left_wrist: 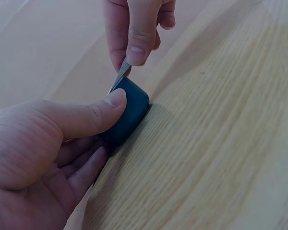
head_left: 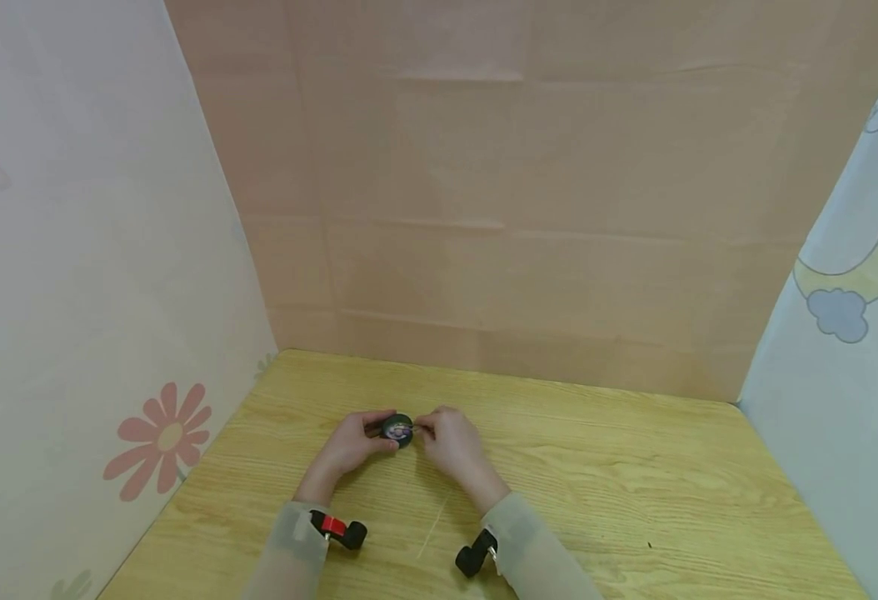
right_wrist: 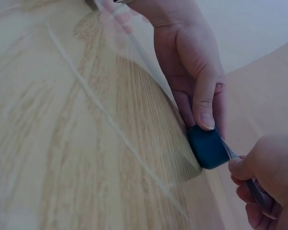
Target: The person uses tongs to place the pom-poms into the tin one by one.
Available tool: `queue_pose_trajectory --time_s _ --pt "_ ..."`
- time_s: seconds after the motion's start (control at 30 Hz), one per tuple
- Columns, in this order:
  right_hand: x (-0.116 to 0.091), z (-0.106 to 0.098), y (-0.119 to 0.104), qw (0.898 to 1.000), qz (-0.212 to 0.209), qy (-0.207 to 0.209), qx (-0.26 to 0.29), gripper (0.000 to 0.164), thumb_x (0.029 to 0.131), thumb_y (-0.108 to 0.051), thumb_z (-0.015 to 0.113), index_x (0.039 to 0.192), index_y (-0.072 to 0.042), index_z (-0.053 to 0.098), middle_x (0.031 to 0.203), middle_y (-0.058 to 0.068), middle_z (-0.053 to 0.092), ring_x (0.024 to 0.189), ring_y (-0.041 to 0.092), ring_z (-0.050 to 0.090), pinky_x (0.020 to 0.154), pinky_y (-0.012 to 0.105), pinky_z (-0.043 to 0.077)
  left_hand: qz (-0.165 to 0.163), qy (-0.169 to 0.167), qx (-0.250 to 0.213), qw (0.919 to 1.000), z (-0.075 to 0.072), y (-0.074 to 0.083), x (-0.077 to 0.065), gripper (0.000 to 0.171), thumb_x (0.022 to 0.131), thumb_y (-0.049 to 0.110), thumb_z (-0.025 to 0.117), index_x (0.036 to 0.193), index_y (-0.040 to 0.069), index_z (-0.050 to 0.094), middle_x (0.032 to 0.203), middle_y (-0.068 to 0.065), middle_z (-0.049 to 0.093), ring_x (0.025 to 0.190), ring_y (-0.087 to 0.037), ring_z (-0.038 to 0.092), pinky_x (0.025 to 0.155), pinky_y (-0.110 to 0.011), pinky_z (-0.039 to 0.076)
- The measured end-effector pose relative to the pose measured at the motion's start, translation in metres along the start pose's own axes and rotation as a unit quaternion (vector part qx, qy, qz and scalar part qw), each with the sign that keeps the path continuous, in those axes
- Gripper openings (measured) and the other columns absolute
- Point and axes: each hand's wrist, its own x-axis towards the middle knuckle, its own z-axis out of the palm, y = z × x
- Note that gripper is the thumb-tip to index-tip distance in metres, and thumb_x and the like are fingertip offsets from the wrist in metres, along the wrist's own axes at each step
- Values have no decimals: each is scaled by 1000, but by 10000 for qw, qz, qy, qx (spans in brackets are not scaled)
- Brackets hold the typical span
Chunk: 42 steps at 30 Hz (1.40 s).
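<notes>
A small, rounded dark-teal case-like object [left_wrist: 129, 112] stands on the table, with a coloured picture on its top face in the head view. My left hand [head_left: 351, 443] holds it by the sides, thumb [left_wrist: 98, 115] on the near side and fingers behind. From the right, my right hand [head_left: 451, 442] pinches slim metal tweezers [right_wrist: 234, 154] with a ridged grip. Their narrow tip lies against the object's top edge in both wrist views. The far end of the tweezers runs back under the right palm, partly hidden by the fingers.
A wood-grain table [head_left: 596, 475] spreads under both hands. Behind it hangs a creased brown sheet [head_left: 499, 208]. Pale printed sheets flank it, with a red flower [head_left: 169, 437] on the left and a yellow moon [head_left: 870, 275] on the right. A small dark speck [head_left: 650, 545] lies at front right.
</notes>
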Motion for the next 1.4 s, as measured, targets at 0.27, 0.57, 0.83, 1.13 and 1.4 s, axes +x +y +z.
queue_pose_trajectory --time_s 0.27,0.57,0.83,1.13,1.4 --pt "-4 -5 4 9998 161 -30 103 17 96 -11 77 109 -17 86 96 -2 74 84 15 70 69 34 57 -3 26 8 10000 1 1 1 58 92 7 86 146 2 65 141 -19 67 129 -35 65 107 -49 53" --pt "-20 -35 20 9986 278 67 451 16 98 -15 77 111 -17 86 100 -3 76 88 14 72 73 35 61 -74 89 -15 9999 3 2 2 59 91 10 87 146 5 66 142 -17 67 130 -33 65 109 -50 51" --pt "-54 -90 67 9921 1024 282 665 15 96 -14 80 109 -17 85 98 -6 78 83 12 71 70 38 60 -129 90 -22 9999 3 5 1 60 91 10 87 146 5 66 144 -17 66 131 -34 64 111 -51 50" --pt "-104 -138 137 9789 2016 334 -59 26 98 -11 72 120 1 80 101 11 79 89 29 75 73 48 62 -185 132 -21 9997 1 -2 1 61 90 11 88 146 6 66 144 -16 66 132 -34 64 111 -51 50" --pt "-128 -145 158 9687 2429 362 -367 28 97 -7 68 118 10 77 108 24 77 102 44 73 85 59 59 -70 5 -52 10000 0 -2 -1 61 91 11 87 148 4 64 145 -19 64 133 -36 63 112 -51 49"
